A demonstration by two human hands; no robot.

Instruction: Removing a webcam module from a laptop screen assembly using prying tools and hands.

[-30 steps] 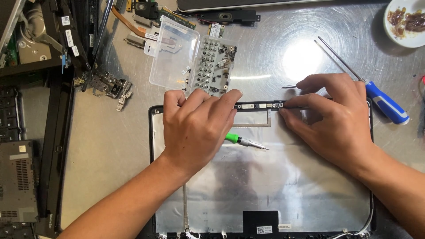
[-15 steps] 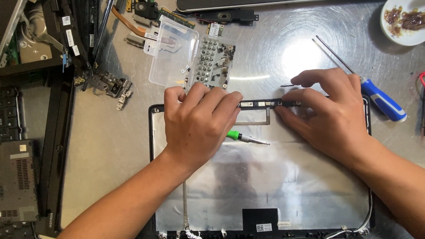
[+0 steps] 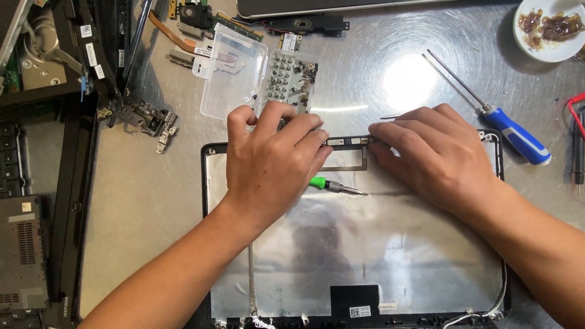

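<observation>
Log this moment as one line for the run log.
left hand: on lid top edge | right hand: pressing small strip | laptop lid: flat on table | green screwdriver: lying on lid

Lighting: bright, overhead. Strong glare patch on metal table (image 3: 405,82); soft shadows beneath both forearms. Focus sharp throughout; slight bending at frame edges.

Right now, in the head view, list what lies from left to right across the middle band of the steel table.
Dismantled black laptop base → loose metal hinge brackets → left hand → green-handled small screwdriver → right hand → blue-handled long screwdriver → black probe with red lead.
</observation>
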